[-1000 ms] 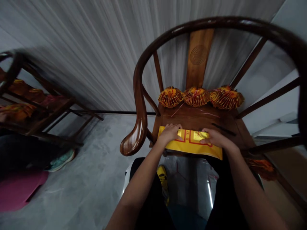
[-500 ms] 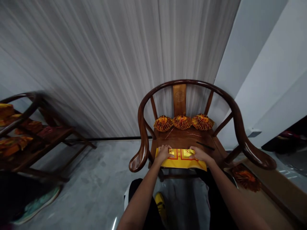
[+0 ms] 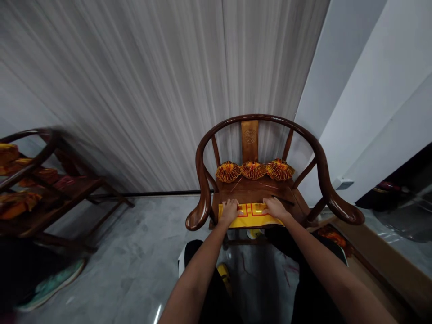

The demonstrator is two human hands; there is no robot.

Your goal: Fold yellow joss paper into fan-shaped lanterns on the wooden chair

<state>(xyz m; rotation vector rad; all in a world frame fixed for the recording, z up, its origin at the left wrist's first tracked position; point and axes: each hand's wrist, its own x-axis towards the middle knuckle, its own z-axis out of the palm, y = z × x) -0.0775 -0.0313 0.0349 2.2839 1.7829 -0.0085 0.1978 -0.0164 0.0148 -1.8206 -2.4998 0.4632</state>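
A yellow paper sheet (image 3: 251, 221) with red lines and gold patches lies across the front of the wooden chair seat (image 3: 243, 191). My left hand (image 3: 230, 210) grips its left part, fingers curled over the far edge. On the right part, my right hand (image 3: 274, 208) holds the paper the same way. Behind them, three pleated orange-gold paper fans (image 3: 253, 170) stand in a row against the chair back. A thin dark stick (image 3: 284, 199) lies on the seat just beyond my right hand, and thin reddish strands lie near the fans.
To the left stands another wooden chair (image 3: 77, 189) with orange-yellow paper pieces (image 3: 20, 203) on it. A person's green shoe (image 3: 56, 284) is on the floor below. At the right, a cardboard box (image 3: 381, 261) holds more orange paper, beside the chair's leg.
The view has shifted slightly. Both hands have moved a little farther onto the seat with the yellow paper, and less of its gold patches shows. Each hand keeps its hold.
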